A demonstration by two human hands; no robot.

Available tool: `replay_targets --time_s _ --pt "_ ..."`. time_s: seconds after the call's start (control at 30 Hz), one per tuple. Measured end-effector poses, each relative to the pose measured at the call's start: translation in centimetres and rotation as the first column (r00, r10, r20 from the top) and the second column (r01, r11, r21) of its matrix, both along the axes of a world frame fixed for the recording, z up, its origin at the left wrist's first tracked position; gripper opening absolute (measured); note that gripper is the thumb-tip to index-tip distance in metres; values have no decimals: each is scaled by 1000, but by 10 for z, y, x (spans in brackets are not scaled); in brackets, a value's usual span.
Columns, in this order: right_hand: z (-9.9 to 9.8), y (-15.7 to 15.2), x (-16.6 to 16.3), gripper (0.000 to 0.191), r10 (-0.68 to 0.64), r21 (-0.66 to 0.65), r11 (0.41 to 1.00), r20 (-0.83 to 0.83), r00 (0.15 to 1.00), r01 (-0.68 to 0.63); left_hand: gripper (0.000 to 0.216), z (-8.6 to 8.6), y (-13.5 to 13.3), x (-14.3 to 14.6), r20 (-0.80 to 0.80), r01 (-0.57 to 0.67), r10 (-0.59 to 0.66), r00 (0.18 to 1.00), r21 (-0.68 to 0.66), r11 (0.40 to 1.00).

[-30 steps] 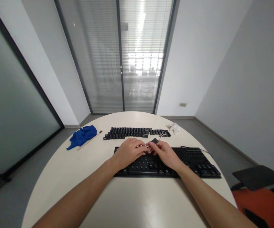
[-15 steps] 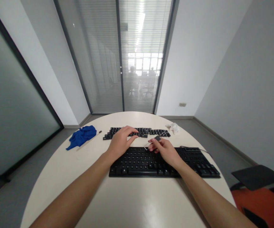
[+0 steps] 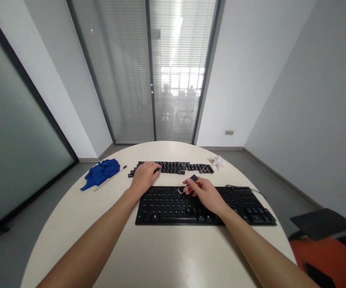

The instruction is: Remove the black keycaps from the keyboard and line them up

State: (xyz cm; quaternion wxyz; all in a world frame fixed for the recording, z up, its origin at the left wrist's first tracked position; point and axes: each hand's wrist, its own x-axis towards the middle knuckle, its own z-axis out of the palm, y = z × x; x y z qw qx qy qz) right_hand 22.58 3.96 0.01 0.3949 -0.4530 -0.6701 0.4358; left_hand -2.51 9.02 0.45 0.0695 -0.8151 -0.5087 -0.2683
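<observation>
A black keyboard [image 3: 167,218] lies in front of me. Much of its left and middle part shows bare key stems, while keycaps sit on its right end. My right hand [image 3: 204,193] is closed on a wire keycap puller [image 3: 194,177] with a dark handle. The puller's wire tips hang just above the keyboard's upper rows. Beyond the keyboard, black loose keycaps [image 3: 173,167] lie in rows. My left hand [image 3: 144,177] is at the left part of these rows, thumb and fingers closed around a black keycap [image 3: 157,170]. The hand hides some keycaps beneath it.
A crumpled blue cloth [image 3: 102,173] lies at the table's left, beside a thin brush [image 3: 110,179]. White crumpled tissue [image 3: 217,161] is at the far right. A cable [image 3: 259,193] runs behind the keyboard. An orange and black chair [image 3: 319,256] stands right of the round table [image 3: 173,256].
My left hand has moved left along the loose keycaps, and its thumb and fingers have drawn closer together. My right hand, with the puller, has shifted slightly left.
</observation>
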Motion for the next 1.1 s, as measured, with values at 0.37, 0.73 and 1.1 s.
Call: replay_targets --time_s 0.37,0.73,1.1 --pt "2 -1 0 45 17 4 1000 27 999 -17 14 -24 14 -5 14 -21 22 1000 -21 1000" --pt "1 -4 -3 44 57 14 998 39 998 -57 23 -28 15 -4 -4 -60 60 998 -40 997" --pt "2 -5 -5 44 58 0 998 28 998 -58 14 -27 14 -1 -14 -71 70 997 -47 996"
